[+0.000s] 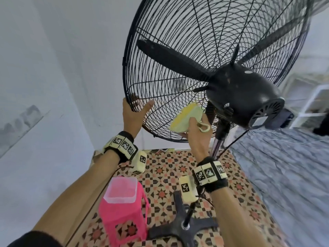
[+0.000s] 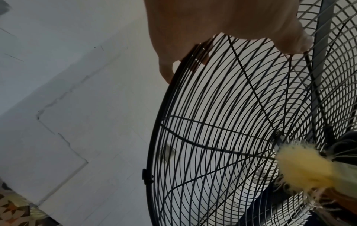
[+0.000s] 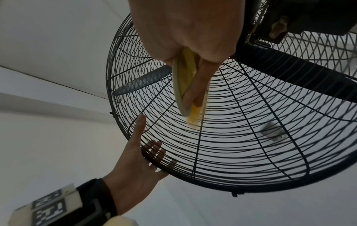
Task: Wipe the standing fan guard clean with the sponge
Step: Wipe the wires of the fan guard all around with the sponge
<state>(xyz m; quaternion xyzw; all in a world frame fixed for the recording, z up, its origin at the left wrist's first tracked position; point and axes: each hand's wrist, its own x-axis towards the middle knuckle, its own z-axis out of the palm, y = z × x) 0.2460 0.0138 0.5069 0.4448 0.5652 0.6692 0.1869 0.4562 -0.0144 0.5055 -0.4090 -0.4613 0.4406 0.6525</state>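
Item 1: large round black wire fan guard (image 1: pixel 160 72), domed cage of thin concentric rings and radial spokes on a standing fan. Tilted face-down towards the floor; seen from behind, beside the black motor housing (image 1: pixel 243 90). Judged stiff at the thick outer rim, springier across the thin wires, which would likely flex under hard pressure. Best held at the rim. The head probably swings on its tilt joint, so bracing seems needed while wiping.

Item 2: pale green and yellow sponge with a bristly yellow face (image 1: pixel 187 118) and a small cream hanging loop. Judged soft, light, compressible; it bends over wires readily. Located against the lower rear of the guard, just below the motor housing.

Item 3: left hand (image 1: pixel 133 113). Clasps the lower-left rim, thumb on the rear side and fingers (image 3: pixel 154 150) wrapped to the front side, showing through the mesh.

Item 4: right hand (image 1: pixel 195 132). Pinches the sponge between thumb and fingers, bristled edge forward to the wires.

Item 5: pink plastic stool (image 1: pixel 122 211) carrying a clear tub, on patterned floor tiles beside the black cross-shaped fan base (image 1: pixel 185 227).
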